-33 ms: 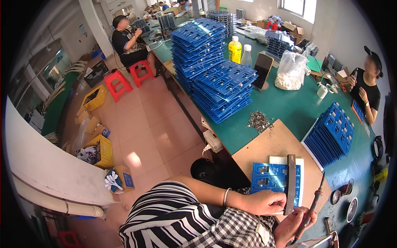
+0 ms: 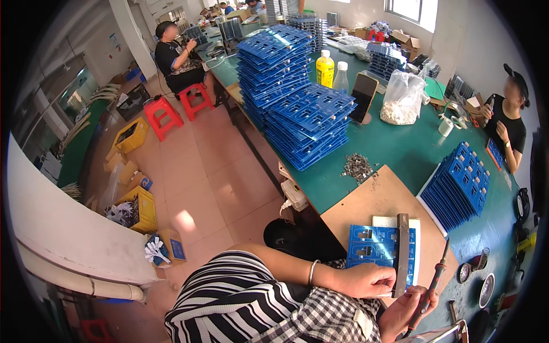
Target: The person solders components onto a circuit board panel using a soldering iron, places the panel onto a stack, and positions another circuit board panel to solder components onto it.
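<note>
A blue circuit board panel (image 2: 372, 244) lies on a white pad on the brown board in front of me, with a dark metal bar (image 2: 402, 246) across its right part. My left hand (image 2: 366, 280) rests at the panel's near edge beside the bar, thumb and fingers pinched together; what they hold, if anything, is too small to make out. In my right hand (image 2: 407, 311) is a soldering iron (image 2: 437, 279), its tip pointing up and away from the panel. The right fingertips are close to the bar's near end.
Tall stacks of blue panels (image 2: 309, 123) stand at the far left of the green table (image 2: 314, 186). Small metal parts (image 2: 357, 167) lie heaped by the brown board (image 2: 366, 200). More panels (image 2: 457, 186) lean to the right, near a solder spool (image 2: 464, 272). Co-workers sit farther off.
</note>
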Action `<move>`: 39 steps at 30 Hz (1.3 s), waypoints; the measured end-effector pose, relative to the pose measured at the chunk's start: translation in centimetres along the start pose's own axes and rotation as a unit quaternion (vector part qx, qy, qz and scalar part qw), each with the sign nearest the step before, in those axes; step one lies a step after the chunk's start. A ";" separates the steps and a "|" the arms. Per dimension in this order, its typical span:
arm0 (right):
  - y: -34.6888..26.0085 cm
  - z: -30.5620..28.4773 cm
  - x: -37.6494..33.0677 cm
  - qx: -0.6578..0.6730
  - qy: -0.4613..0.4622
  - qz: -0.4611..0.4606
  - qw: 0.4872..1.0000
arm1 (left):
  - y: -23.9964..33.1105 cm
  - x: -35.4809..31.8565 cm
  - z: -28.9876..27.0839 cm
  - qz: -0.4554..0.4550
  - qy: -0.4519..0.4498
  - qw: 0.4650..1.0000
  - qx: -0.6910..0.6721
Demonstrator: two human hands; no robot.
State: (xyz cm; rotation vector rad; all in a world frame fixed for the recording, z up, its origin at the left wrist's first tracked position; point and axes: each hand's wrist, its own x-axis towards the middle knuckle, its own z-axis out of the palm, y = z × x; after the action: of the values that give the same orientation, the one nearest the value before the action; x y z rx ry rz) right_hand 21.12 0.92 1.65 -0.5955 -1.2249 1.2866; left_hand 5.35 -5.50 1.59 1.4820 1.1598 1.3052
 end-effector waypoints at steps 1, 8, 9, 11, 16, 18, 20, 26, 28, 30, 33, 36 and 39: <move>-0.1 0.1 0.0 -0.002 0.012 0.012 1.000 | -0.2 0.0 0.0 0.000 -0.001 1.000 -0.001; 0.0 0.1 0.0 0.010 0.009 0.049 0.999 | -0.6 0.2 0.4 -0.100 -0.180 0.971 -0.116; -0.1 0.1 0.1 0.011 0.010 0.049 0.999 | -0.4 0.3 0.3 -0.121 -0.194 0.964 -0.134; -0.5 0.5 0.3 0.020 0.037 0.073 0.996 | -0.6 0.3 0.2 -0.106 -0.177 0.971 -0.124; -0.4 0.1 0.4 0.037 0.058 0.091 0.993 | 0.3 0.3 -0.4 -0.086 -0.096 0.987 -0.093; -0.1 0.1 0.6 0.037 0.061 0.110 0.991 | -0.2 0.4 -0.3 -0.086 -0.099 0.987 -0.087; -0.3 0.5 0.5 0.040 0.058 0.081 0.994 | -0.7 0.3 -0.1 -0.081 -0.109 0.988 -0.079; 0.1 -0.4 0.4 0.041 0.056 0.101 0.992 | -1.0 0.1 0.0 -0.045 -0.079 0.994 -0.060; 0.1 -0.3 0.4 0.043 0.058 0.101 0.992 | -1.1 0.2 -0.1 -0.052 -0.078 0.995 -0.038; 0.2 -0.3 0.5 0.045 0.061 0.101 0.992 | -1.4 0.1 0.0 -0.049 -0.067 0.996 -0.044; 0.4 -0.5 0.9 0.068 0.059 0.075 0.993 | -0.7 0.1 -0.5 -0.099 -0.060 0.990 -0.083; 0.7 -1.3 1.5 0.109 0.059 0.009 0.992 | -0.6 -0.1 -0.8 -0.110 -0.042 0.990 -0.083; 0.5 -2.0 2.1 0.129 0.057 -0.019 0.990 | -0.8 -0.5 -0.9 -0.053 0.006 0.998 -0.041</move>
State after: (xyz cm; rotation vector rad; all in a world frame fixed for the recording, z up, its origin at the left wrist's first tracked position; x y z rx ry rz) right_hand 22.40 3.55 1.30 -0.4495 -0.9523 1.3334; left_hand 4.38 -5.73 0.77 1.3379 1.1623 1.2763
